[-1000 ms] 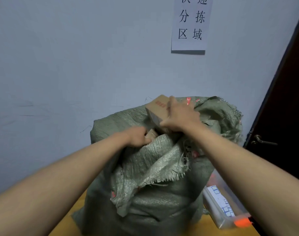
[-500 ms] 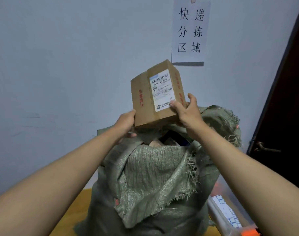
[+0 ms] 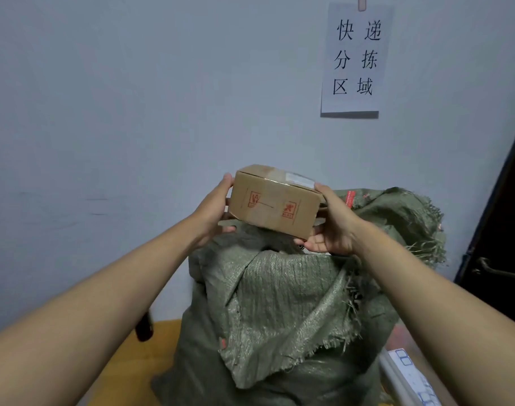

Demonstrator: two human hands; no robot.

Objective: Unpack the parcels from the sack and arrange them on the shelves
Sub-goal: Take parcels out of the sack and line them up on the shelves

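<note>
Head view, box: my box (image 3: 275,205) is now out of the sack (image 3: 282,312), turned flat, above its mouth; half a second ago it stood upright with the label toward me.
Left hand (image 3: 213,210): fingers grip the left end.
Right hand (image 3: 334,227): fingers curl under the right end.
Meaning: one parcel is free; I judge the shelf comes next, no shelf visible.
Counter (image 3: 127,361): carries the sack.

Wall sign (image 3: 355,58), dark door (image 3: 502,244)

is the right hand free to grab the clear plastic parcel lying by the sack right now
Probably not yet: the right hand and left hand both grip the cardboard box above the sack. The plastic parcel itself lies uncovered.
</note>
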